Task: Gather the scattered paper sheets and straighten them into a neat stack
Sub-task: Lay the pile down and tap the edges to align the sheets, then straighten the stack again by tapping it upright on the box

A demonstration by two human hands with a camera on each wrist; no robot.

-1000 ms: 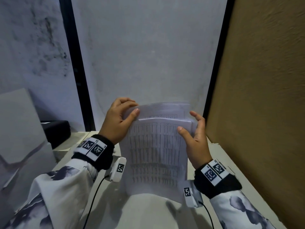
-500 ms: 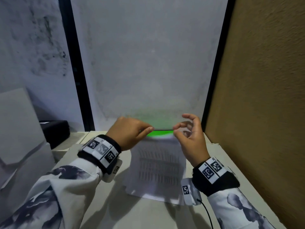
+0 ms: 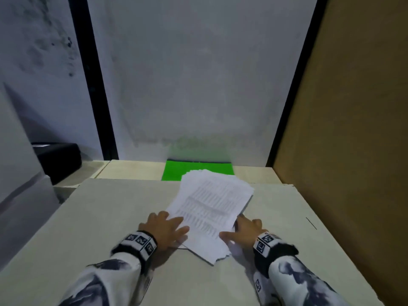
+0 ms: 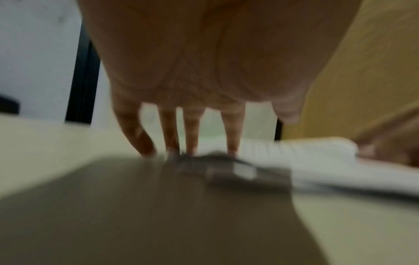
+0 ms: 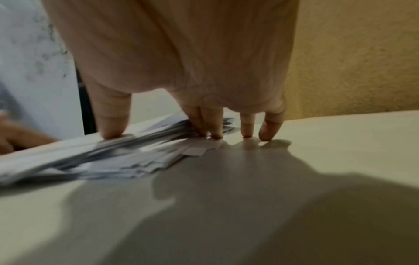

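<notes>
A stack of white printed paper sheets (image 3: 212, 204) lies flat on the pale table (image 3: 110, 217), angled, its edges fanned and uneven. My left hand (image 3: 167, 226) is at the stack's near left edge, and its straight fingers (image 4: 190, 141) touch the table and the paper stack (image 4: 317, 157) there. My right hand (image 3: 242, 228) is at the near right edge. Its thumb (image 5: 111, 125) rests on top of the sheets (image 5: 90, 154), and its fingers (image 5: 247, 125) stand straight on the table beside them. Neither hand grips the paper.
A green sheet (image 3: 176, 171) lies at the back, partly under the stack's far end. A brown board (image 3: 342, 129) walls the right side. A black box (image 3: 59, 160) and a grey panel (image 3: 17, 162) stand at the left.
The sheets were held upright on edge between both hands. They now lie flat on the table, and both hands have come down to the stack's near sides.
</notes>
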